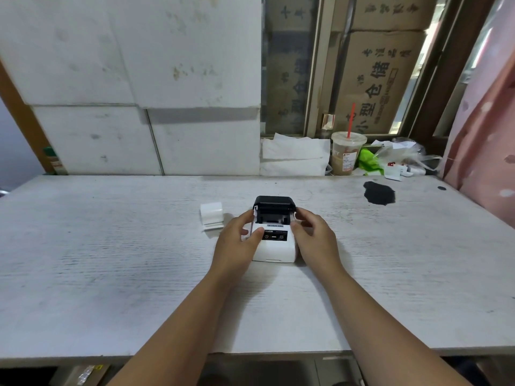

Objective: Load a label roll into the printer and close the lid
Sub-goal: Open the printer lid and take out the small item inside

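Note:
A small white label printer stands in the middle of the white table. Its black lid is tipped up and back, and the dark paper bay below it looks empty. My left hand grips the printer's left side, thumb on the front panel. My right hand holds the right side, fingers curled at the bay's edge. A white label roll lies on the table just left of the printer, a short tail of labels trailing from it. Neither hand touches the roll.
At the back right stand an iced drink cup with a red straw, crumpled white paper and plastic bags. A black stain marks the table. White boxes line the back wall. A pink curtain hangs at the right.

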